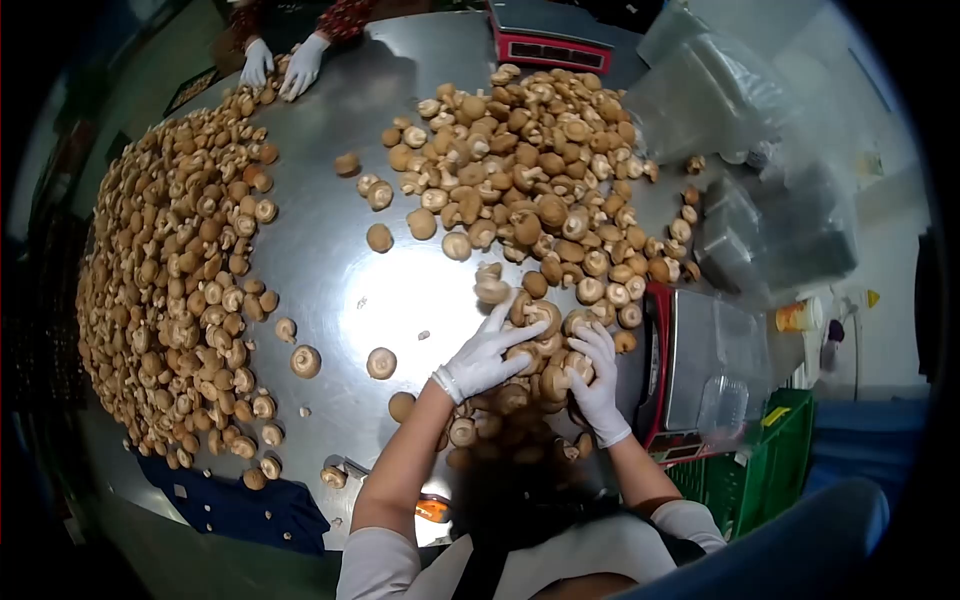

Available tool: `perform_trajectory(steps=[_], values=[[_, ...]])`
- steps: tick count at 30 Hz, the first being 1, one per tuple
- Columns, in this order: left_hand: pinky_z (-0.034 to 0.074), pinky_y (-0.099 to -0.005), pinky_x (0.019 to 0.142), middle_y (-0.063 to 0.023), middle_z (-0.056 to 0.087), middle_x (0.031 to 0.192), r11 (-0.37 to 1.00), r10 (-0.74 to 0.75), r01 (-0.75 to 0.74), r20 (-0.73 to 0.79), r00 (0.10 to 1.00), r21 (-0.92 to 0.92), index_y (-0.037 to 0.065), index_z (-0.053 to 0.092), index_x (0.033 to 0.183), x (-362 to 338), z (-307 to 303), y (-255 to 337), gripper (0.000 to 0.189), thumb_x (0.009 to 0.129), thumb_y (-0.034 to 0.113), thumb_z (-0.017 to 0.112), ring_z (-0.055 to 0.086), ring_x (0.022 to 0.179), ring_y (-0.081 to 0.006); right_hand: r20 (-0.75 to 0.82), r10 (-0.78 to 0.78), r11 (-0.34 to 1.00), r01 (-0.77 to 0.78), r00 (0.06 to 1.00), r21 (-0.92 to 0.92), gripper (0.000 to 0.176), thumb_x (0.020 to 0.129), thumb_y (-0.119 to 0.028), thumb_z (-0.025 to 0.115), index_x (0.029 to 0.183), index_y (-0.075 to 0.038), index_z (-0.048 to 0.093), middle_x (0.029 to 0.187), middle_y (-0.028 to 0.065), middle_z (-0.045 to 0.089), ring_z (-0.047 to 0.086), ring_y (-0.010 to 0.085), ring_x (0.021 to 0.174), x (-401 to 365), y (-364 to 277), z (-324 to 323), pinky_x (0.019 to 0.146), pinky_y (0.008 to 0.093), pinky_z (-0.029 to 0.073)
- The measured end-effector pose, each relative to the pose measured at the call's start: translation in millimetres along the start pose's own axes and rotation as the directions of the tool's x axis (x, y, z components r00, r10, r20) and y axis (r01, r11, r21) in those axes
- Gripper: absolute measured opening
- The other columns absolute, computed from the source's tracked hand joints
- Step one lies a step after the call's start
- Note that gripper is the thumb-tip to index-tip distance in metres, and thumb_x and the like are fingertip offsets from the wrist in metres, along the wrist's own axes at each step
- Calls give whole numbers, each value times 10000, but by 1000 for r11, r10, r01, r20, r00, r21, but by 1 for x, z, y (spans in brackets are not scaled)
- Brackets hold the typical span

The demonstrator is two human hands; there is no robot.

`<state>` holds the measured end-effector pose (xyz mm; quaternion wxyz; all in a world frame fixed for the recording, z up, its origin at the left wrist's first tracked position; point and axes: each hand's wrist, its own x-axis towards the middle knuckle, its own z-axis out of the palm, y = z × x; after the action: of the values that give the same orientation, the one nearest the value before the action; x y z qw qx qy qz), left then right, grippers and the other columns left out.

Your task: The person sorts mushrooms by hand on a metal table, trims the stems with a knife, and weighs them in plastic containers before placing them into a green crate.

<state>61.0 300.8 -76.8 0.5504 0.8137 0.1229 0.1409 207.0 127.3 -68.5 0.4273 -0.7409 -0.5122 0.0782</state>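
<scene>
My left hand, in a white glove, curves its fingers round the left side of a cluster of brown-capped mushrooms. From the right, my right hand, also gloved in white, presses its curled fingers against the same cluster. The mushrooms are gripped between the two hands, close to my body. Behind them, a larger mushroom pile covers the back right of the metal table. Just past my left fingertips lies a mushroom that looks blurred. My hair hides part of the mushrooms nearest me.
A long mushroom heap fills the table's left side. Across the table, another person's gloved hands touch its far end. Scales stand at right and back. Clear plastic bags, clear trays and a green crate are at right.
</scene>
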Motion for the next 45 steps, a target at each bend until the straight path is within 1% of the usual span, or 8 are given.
perform_trajectory(steps=[11, 16, 25, 27, 32, 35, 41, 45], values=[[364, -441, 980, -171, 506, 1184, 903, 111, 45, -335, 936, 427, 92, 602, 979, -31, 10, 21, 319, 688, 185, 696, 458, 1122, -380, 174, 126, 991, -118, 977, -54, 604, 692, -84, 672, 1254, -43, 452, 1350, 212, 377, 381, 393, 1220, -105, -35, -66, 1020, 433, 313], [430, -310, 904, -123, 536, 1148, 943, -239, 70, -517, 822, -325, 30, 490, 1082, -62, 10, 43, 312, 795, -22, 601, 541, 1058, -203, 392, 109, 994, -94, 913, -55, 562, 698, -169, 696, 1220, -85, 507, 1325, 187, 410, 365, 386, 1248, -177, -5, -83, 1029, 452, 323], [447, -385, 878, -143, 543, 1125, 726, -496, -242, -733, 465, -644, 29, 468, 1188, -230, 16, 86, 336, 855, 52, 509, 560, 974, -253, 351, -117, 992, 96, 929, 77, 496, 715, -138, 665, 1185, -102, 511, 1262, 178, 438, 387, 424, 1198, -188, 28, -73, 1009, 466, 342], [447, -376, 872, -152, 552, 1115, 746, -529, -384, -834, 155, -545, 17, 476, 1162, -270, 30, 101, 350, 817, 38, 530, 560, 935, -259, 287, -123, 992, 112, 950, 53, 448, 711, -120, 648, 1143, -95, 535, 1228, 166, 467, 421, 406, 1165, -176, 20, -71, 973, 463, 364], [483, -369, 827, -143, 614, 924, 462, -549, -688, -790, 273, -559, -8, 560, 931, -401, 72, 82, 174, 758, -10, 549, 575, 844, -248, 287, -280, 960, 261, 916, 105, 311, 735, -80, 617, 1042, -63, 581, 1169, 150, 520, 480, 363, 1100, -102, -22, -62, 943, 445, 395], [505, -408, 833, -126, 632, 860, 510, -761, -703, -641, -100, -496, 5, 582, 872, -388, 105, 107, 96, 803, 71, 569, 607, 821, -260, 386, -391, 894, 444, 835, -55, 332, 752, -95, 574, 1083, -69, 577, 1129, 137, 529, 498, 309, 1037, -82, -8, -27, 886, 413, 408], [427, -464, 938, -186, 593, 1052, 92, -873, -660, -379, 307, -746, 10, 589, 1023, -319, 190, 161, 333, 878, 298, 509, 539, 1020, -311, 643, -188, 963, 10, 743, 269, 320, 766, -143, 630, 1066, -54, 566, 1037, 138, 561, 551, 302, 945, -79, -66, -55, 807, 391, 441], [380, -464, 975, -201, 529, 1183, -348, -709, -596, -213, 672, -724, 11, 443, 1257, -300, 232, 145, 577, 880, 448, 443, 498, 1081, -353, 660, -616, 752, 73, 429, 655, 416, 787, -224, 667, 1121, -25, 519, 973, 156, 583, 580, 317, 904, -122, -117, -53, 801, 383, 456]])
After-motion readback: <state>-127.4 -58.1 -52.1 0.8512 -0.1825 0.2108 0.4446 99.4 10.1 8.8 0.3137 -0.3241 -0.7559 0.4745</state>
